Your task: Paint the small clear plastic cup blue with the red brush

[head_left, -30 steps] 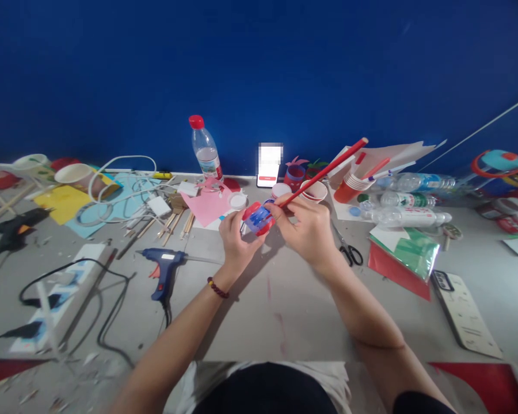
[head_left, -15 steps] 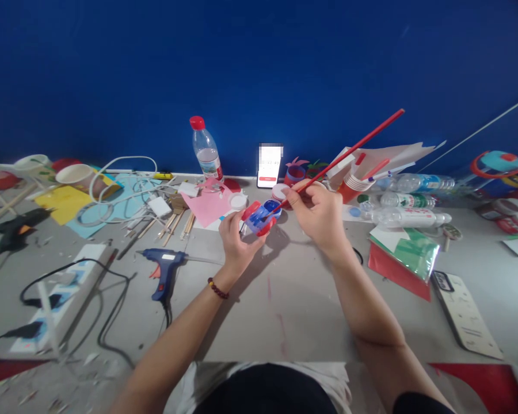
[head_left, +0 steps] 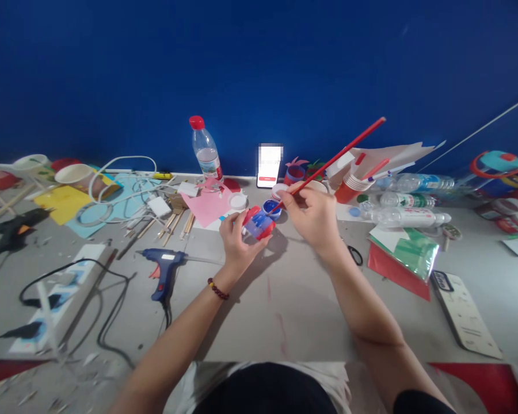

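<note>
In my left hand [head_left: 236, 242], thumb and fingers grip a small cup-like piece [head_left: 259, 223], red at its ends with wet-looking blue paint across the side. My right hand [head_left: 314, 215] pinches a long red paintbrush [head_left: 341, 155], its handle slanting up to the right. The brush's tip meets the blue-painted side of the piece. Just behind the piece stands an open jar of blue paint [head_left: 271, 208]. A round pink-white lid [head_left: 280, 191] lies behind that jar, and a white lid [head_left: 237, 200] is to its left.
A blue glue gun [head_left: 166, 267] and a power strip [head_left: 64, 293] with cables lie on the left. A bottle [head_left: 207, 152] and a lit phone [head_left: 269, 167] stand at the back. Plastic bottles [head_left: 410, 215], a stack of cups [head_left: 351, 187] and a patterned phone [head_left: 466, 316] are on the right.
The paintbrush and my right hand have shifted slightly left and down, the handle's end dropping. My left hand has turned the piece a little.
</note>
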Tool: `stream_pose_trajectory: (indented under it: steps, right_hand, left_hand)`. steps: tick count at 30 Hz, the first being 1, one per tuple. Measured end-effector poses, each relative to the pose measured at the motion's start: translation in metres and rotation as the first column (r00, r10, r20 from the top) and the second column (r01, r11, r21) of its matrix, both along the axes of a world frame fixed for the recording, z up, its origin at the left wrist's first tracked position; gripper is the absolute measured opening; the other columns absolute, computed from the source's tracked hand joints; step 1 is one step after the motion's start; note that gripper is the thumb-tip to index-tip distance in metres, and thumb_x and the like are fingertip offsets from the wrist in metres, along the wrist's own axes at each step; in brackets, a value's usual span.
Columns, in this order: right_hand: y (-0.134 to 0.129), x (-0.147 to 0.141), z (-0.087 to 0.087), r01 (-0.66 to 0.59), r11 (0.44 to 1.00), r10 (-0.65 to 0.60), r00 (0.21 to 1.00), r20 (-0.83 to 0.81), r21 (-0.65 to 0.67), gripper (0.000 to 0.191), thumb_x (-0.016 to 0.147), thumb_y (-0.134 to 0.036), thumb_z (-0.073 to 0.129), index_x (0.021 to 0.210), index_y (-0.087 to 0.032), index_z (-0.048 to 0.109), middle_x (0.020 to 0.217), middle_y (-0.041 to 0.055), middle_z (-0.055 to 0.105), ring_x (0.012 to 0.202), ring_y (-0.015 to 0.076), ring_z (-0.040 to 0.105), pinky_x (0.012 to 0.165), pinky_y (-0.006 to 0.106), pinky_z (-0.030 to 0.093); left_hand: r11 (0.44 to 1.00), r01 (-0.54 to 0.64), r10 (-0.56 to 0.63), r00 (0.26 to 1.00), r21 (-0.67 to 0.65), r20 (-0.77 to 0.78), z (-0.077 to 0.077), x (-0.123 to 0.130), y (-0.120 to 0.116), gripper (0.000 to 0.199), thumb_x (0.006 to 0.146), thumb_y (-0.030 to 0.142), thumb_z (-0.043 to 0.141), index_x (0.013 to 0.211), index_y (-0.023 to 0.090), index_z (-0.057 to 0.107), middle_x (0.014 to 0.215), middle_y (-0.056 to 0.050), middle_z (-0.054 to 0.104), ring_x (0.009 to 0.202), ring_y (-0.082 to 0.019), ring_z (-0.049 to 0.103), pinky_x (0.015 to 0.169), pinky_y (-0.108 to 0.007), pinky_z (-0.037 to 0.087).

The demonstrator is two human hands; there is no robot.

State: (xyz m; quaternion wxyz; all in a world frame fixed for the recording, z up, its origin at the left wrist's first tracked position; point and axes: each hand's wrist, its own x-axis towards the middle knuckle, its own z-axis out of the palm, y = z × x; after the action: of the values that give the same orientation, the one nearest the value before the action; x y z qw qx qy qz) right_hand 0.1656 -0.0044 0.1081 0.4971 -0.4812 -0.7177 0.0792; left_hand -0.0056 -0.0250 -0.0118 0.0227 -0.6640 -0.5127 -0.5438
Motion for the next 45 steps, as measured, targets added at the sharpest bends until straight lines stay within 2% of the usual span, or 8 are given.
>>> stream_pose_trajectory:
  steps: [6, 11, 16, 21, 30, 37, 40, 45]
  right_hand:
    - [-0.020, -0.025, 0.000, -0.089, 0.995, 0.084, 0.991, 0.101, 0.045, 0.025, 0.094, -0.028, 0.058, 0.074, -0.019, 0.069, 0.077, 0.0041, 0.073, 0.064, 0.0134, 0.064, 0.060, 0.027, 0.050]
    - [-0.029, -0.032, 0.007, -0.151, 0.987, 0.150, 0.988, 0.032, 0.054, 0.026, 0.093, -0.024, 0.056, 0.071, -0.019, 0.068, 0.073, 0.0020, 0.072, 0.061, 0.0121, 0.064, 0.056, 0.024, 0.050]
    - [-0.019, -0.030, 0.001, -0.130, 0.989, 0.123, 0.989, -0.086, -0.075, 0.026, 0.092, -0.031, 0.059, 0.071, -0.018, 0.066, 0.076, 0.0039, 0.073, 0.060, 0.0129, 0.065, 0.059, 0.027, 0.053]
    - [-0.009, -0.029, -0.003, -0.055, 0.997, 0.048, 0.992, -0.118, -0.062, 0.031, 0.090, -0.033, 0.061, 0.063, -0.018, 0.060, 0.065, 0.0020, 0.068, 0.053, 0.0120, 0.062, 0.052, 0.026, 0.050]
    - [0.008, -0.008, -0.006, 0.054, 0.998, -0.055, 0.988, -0.142, -0.016, 0.027, 0.090, -0.035, 0.063, 0.068, -0.020, 0.060, 0.066, -0.0003, 0.069, 0.054, 0.0122, 0.065, 0.053, 0.025, 0.052]
    - [-0.001, -0.021, -0.015, 0.052, 0.997, -0.052, 0.999, 0.005, 0.054, 0.031, 0.092, -0.036, 0.063, 0.066, -0.019, 0.061, 0.069, 0.0023, 0.071, 0.055, 0.0122, 0.064, 0.055, 0.026, 0.052]
    - [-0.011, -0.030, -0.013, 0.011, 0.994, -0.017, 0.998, 0.059, 0.104, 0.031, 0.094, -0.032, 0.059, 0.066, -0.018, 0.063, 0.071, 0.0037, 0.071, 0.057, 0.0128, 0.064, 0.057, 0.026, 0.051]
    - [-0.025, -0.039, -0.005, -0.054, 0.994, 0.046, 0.996, 0.080, 0.099, 0.028, 0.095, -0.029, 0.057, 0.070, -0.020, 0.067, 0.073, 0.0032, 0.073, 0.061, 0.0134, 0.065, 0.057, 0.026, 0.050]
  left_hand:
    - [0.999, 0.010, -0.011, 1.000, -0.034, -0.017, -0.004, -0.003, 0.001, 0.073, 0.069, 0.052, 0.081, 0.129, 0.021, 0.055, 0.110, -0.010, 0.055, 0.104, -0.026, 0.055, 0.095, -0.043, 0.046]
    - [1.000, 0.010, -0.009, 0.999, 0.018, -0.047, -0.009, -0.005, 0.002, 0.072, 0.075, 0.050, 0.077, 0.136, 0.022, 0.051, 0.114, -0.011, 0.058, 0.104, -0.026, 0.056, 0.094, -0.043, 0.044]
    - [0.999, 0.037, -0.039, 0.993, -0.022, -0.110, -0.006, -0.005, 0.001, 0.087, 0.076, 0.052, 0.076, 0.148, 0.020, 0.038, 0.110, -0.011, 0.066, 0.101, -0.027, 0.058, 0.095, -0.044, 0.041]
    - [0.999, 0.038, -0.039, 0.997, -0.014, -0.072, -0.001, -0.005, -0.002, 0.107, 0.069, 0.053, 0.083, 0.153, 0.020, 0.026, 0.115, -0.012, 0.068, 0.100, -0.027, 0.059, 0.095, -0.044, 0.042]
    - [1.000, 0.005, -0.006, 0.999, -0.014, -0.043, 0.002, -0.006, -0.006, 0.100, 0.070, 0.040, 0.084, 0.152, 0.021, 0.029, 0.119, -0.011, 0.067, 0.107, -0.028, 0.058, 0.099, -0.046, 0.042]
    - [0.999, 0.010, -0.012, 0.998, -0.032, -0.059, 0.002, -0.004, -0.006, 0.097, 0.069, 0.039, 0.084, 0.149, 0.020, 0.034, 0.120, -0.012, 0.067, 0.107, -0.029, 0.056, 0.100, -0.047, 0.041]
    - [1.000, -0.007, 0.006, 0.999, -0.021, -0.050, 0.004, -0.002, -0.005, 0.097, 0.067, 0.037, 0.085, 0.149, 0.020, 0.036, 0.120, -0.012, 0.066, 0.105, -0.028, 0.055, 0.099, -0.045, 0.043]
    - [1.000, 0.016, -0.016, 0.999, -0.010, -0.032, 0.006, 0.000, -0.004, 0.103, 0.068, 0.032, 0.085, 0.153, 0.023, 0.028, 0.116, -0.010, 0.067, 0.103, -0.027, 0.055, 0.097, -0.043, 0.043]
